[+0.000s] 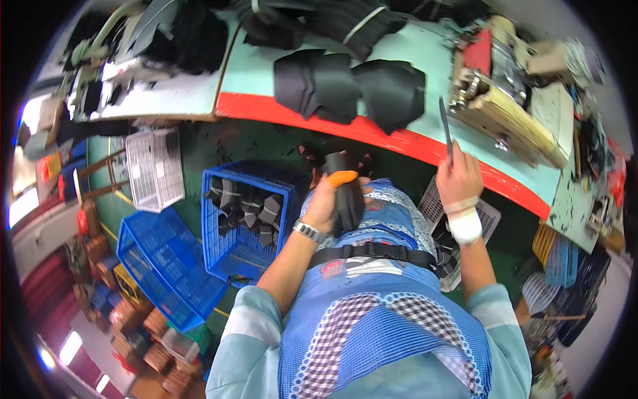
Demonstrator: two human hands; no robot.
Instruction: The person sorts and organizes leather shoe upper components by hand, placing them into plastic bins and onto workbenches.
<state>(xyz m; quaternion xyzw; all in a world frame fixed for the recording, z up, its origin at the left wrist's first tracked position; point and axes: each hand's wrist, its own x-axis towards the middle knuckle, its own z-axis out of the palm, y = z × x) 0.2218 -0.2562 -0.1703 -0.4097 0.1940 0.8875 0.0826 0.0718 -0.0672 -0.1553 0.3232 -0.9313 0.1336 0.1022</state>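
Observation:
My left hand (324, 205), with an orange cover on one digit and a metal watch at the wrist, is closed round a black folded bundle (348, 206) in front of my apron. My right hand (460, 178), a white band round its wrist, is raised beside the table's red front edge. Its fingers are pinched on a thin dark strip (444, 120) that points up over the tabletop; its material I cannot make out. Two stacks of black cut pieces, a left stack (314, 85) and a right stack (391, 93), lie at the table's front edge.
The pale green table (256, 73) carries more black bundles (352, 23) and a sewing machine (502, 86) at right. At left stand a blue crate (252, 256) with black pieces, a tilted blue crate (166, 266) and a white crate (154, 169). Another white crate (488, 219) is partly under my right arm.

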